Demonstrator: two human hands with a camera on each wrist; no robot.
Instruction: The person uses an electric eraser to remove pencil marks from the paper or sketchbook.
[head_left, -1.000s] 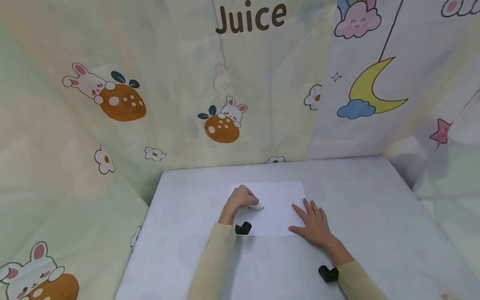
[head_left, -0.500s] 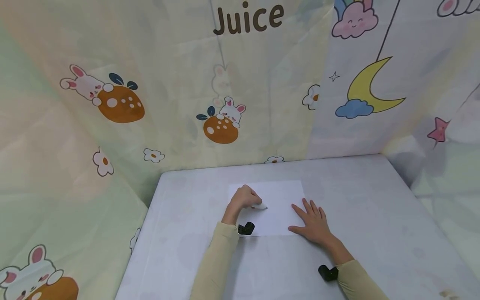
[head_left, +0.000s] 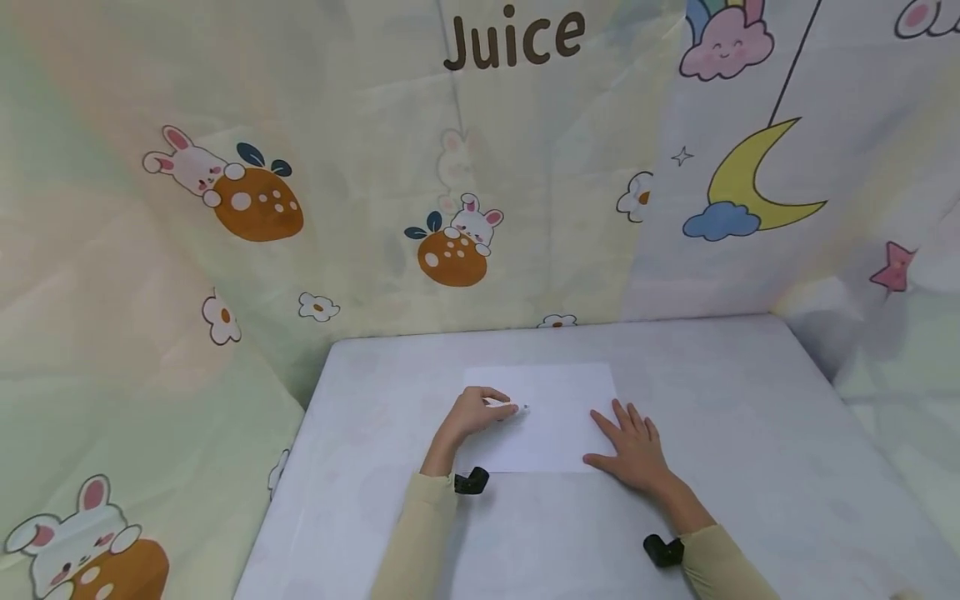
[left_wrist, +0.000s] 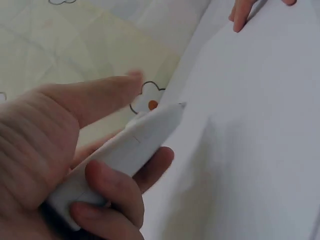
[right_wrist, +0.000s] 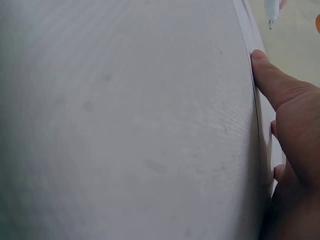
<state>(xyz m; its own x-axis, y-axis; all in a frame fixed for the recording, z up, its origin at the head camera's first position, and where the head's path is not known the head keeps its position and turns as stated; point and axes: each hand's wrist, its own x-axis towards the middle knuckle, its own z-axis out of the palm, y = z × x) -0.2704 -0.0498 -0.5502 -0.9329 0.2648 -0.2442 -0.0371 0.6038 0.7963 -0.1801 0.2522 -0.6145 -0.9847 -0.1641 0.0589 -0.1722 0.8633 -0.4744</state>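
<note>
In the head view, a blank-looking white sheet of paper (head_left: 562,433) lies on the table. My left hand (head_left: 467,414) holds a thick white pen (left_wrist: 132,142) over the sheet's left half. In the left wrist view, fingers curl round its body while one digit stretches out straight alongside. Its small metal tip points away from the palm, raised over the paper, with a shadow below. My right hand (head_left: 633,446) rests flat with fingers spread on the sheet's right edge. The right wrist view shows the right thumb (right_wrist: 265,70) at the paper's near edge.
A pale table (head_left: 750,433) surrounds the sheet. Behind it and at the sides hangs a printed cloth (head_left: 337,167) with rabbits, flowers and a moon. A black device (head_left: 471,481) sits at the left wrist, another black device (head_left: 663,551) at the right.
The pen first moved slightly right over the paper. Since then my left hand has drawn back left and turned, lifting the pen tip. The right hand keeps its place on the sheet.
</note>
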